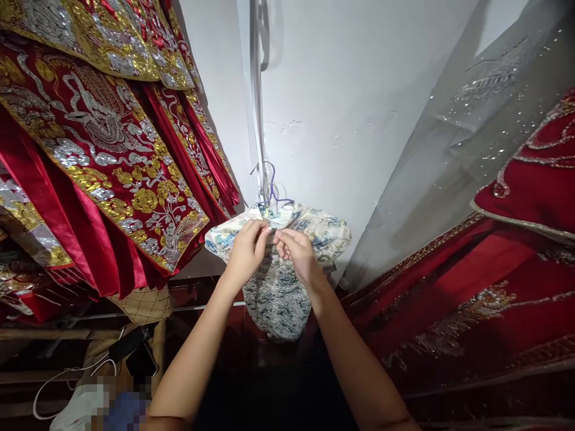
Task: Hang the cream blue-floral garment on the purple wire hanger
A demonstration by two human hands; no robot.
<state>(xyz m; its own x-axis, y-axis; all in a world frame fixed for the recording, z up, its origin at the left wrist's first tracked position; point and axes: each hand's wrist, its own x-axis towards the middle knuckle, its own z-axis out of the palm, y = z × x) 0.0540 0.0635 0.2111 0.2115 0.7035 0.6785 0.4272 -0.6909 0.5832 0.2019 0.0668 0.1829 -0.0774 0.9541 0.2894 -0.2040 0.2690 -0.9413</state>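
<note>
A white garment with a blue, green and yellow floral print (281,293) hangs in front of me on a purple hanger (273,182). Both of my hands meet at the front of its neck, just below the collar. My left hand (249,242) pinches the cloth edge there with thumb and forefinger. Close beside it, my right hand (294,245) pinches the other side of the opening, its remaining fingers curled in. Whatever small fastening may lie between the fingertips is too small to make out. The lower part of the garment hangs loose.
Red embroidered costumes with gold and silver sequins (112,137) hang at left. A sheer beaded fabric (449,131) and more red garments (485,287) are at right. A white wall (341,90) stands behind. Low at left are a phone (141,363) and a white cable (49,383).
</note>
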